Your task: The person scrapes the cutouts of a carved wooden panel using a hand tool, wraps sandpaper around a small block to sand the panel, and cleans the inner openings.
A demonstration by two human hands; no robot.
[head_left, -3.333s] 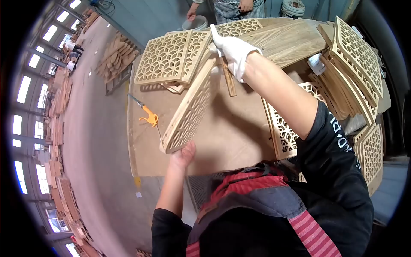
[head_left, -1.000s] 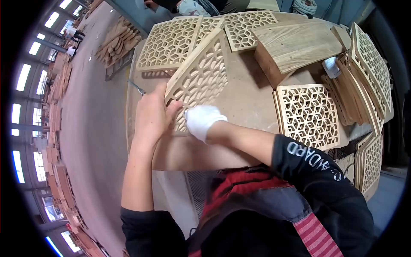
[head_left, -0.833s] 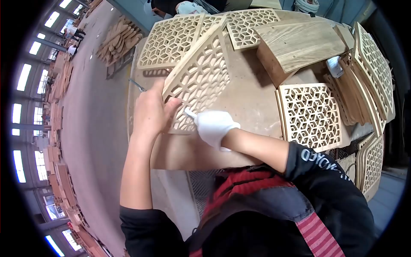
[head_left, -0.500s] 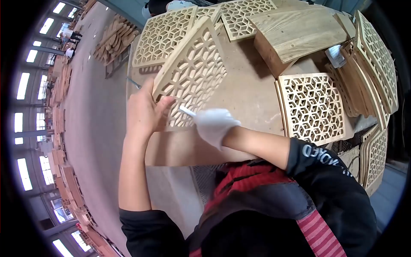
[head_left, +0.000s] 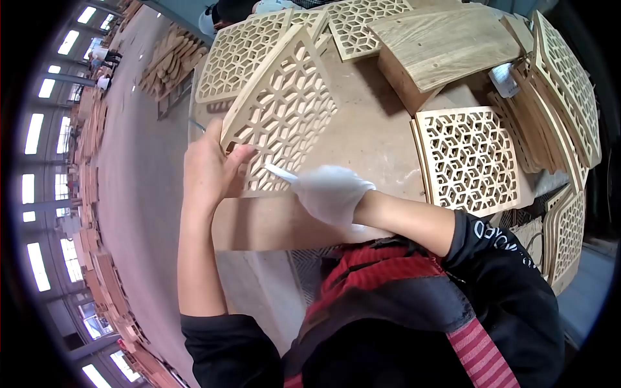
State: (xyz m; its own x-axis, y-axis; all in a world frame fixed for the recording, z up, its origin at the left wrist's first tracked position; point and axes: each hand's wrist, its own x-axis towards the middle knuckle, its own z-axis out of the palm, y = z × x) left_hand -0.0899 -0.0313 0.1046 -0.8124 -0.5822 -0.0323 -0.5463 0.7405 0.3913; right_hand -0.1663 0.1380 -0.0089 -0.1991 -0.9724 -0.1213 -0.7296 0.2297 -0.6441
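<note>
My bare left hand grips the lower left edge of a pale wooden lattice panel, its thumb on the front face. The panel stands tilted on the table. In a white glove, my right hand is closed around a slim white stick, whose tip points into the lower openings of the lattice. The stick's exact kind is unclear, and the glove is slightly blurred. Just beyond my left hand, a thin metal rod shows at the table edge.
More lattice panels lie at the back, and a stack sits to the right. A wooden box-like piece stands at the back right. Further panels lean at the far right. A wood pile is on the floor beyond the table.
The panel and my left hand have shifted slightly left in view, with the whole scene moving a little. The white stick has moved slightly left and down against the lattice.
</note>
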